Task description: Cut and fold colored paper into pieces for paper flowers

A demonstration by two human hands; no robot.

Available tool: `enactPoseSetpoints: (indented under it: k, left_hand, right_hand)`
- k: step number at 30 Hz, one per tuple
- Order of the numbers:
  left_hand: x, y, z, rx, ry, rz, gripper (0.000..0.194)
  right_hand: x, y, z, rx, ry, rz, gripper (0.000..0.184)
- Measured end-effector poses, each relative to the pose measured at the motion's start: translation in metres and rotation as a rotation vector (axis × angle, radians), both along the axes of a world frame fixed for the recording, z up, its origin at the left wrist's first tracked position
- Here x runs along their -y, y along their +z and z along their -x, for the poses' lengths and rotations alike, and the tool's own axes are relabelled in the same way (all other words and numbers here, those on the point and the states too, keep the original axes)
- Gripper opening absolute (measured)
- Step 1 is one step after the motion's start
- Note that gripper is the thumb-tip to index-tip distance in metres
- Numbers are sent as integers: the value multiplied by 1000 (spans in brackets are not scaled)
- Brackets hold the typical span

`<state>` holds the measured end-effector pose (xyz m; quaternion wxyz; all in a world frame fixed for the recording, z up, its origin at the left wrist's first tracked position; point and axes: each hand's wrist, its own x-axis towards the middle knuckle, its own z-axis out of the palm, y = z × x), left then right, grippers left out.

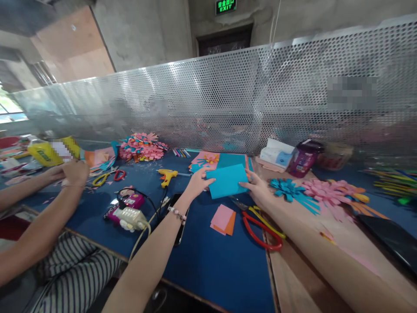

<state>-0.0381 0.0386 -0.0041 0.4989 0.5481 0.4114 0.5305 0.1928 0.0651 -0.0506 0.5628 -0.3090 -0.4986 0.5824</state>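
Blue sheet is up off the table, 2 hands on it: left hand pinches 1 edge, right hand the opposite. Looks light, bendy, easy to crease; we should hold the edges lightly. Scissors below the right grip.

The sheet is bright turquoise, and the small squares are pink and orange. The desk is deep blue. The glue gun is yellow with orange; the large scissors have red handles. The paper flowers are turquoise and pink. The jar is purple, the exit sign green, and a co-worker's trousers are striped dark and pale.
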Motion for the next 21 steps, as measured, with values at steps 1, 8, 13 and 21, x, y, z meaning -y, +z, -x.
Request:
enactPoseSetpoints:
  k: [1,8,13,21]
  left_hand:
    - [0,1,0,17,-4,24,43]
    - [2,2,6,-180,-112,-53,40]
    - [8,8,7,-207,-145,-73,38]
    - [6,8,7,16,-63,113,32]
  right_hand:
    - [-1,-1,-1,6,-19,30,67]
    - [-9,-7,-8,83,-139,0,54]
    - [-9,-8,-8,164,-154,-75,50]
    - [-13,-14,-8,288,-174,-127,40]
